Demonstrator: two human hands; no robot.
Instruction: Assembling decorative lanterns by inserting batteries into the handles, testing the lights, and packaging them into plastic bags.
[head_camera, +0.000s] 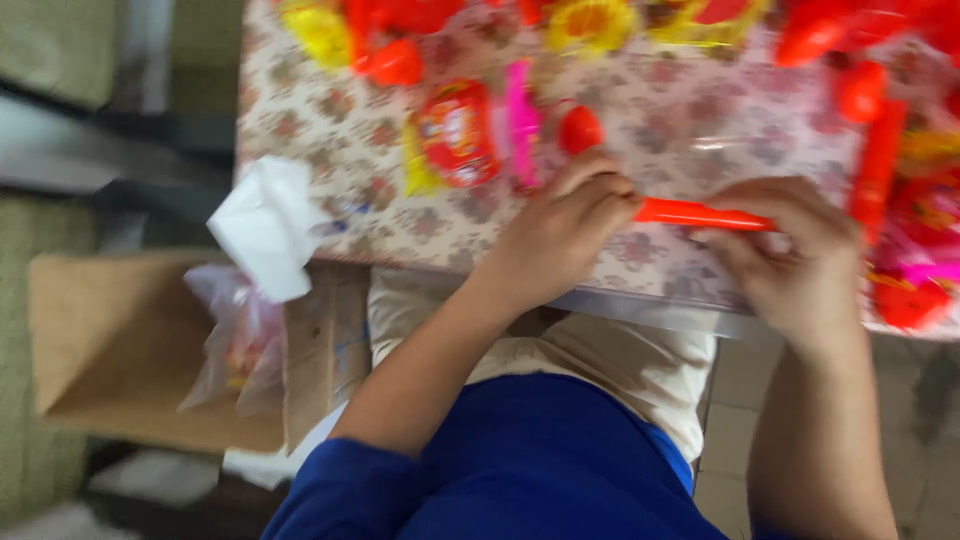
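Both hands grip a long thin orange-red stick (700, 214) held level just above the table's near edge. My left hand (570, 225) is closed around its left end, and my right hand (790, 250) is closed around its right end. A table with a floral cloth (690, 130) lies under them. A round red piece (580, 128) sits just beyond my left hand. The picture is motion-blurred.
Red, yellow and pink plastic toys (460, 130) are scattered over the cloth, with a long red bar (878, 160) at the right. At the left stands an open cardboard box (120, 340) with a clear bag (240, 340) and a white paper (265, 225).
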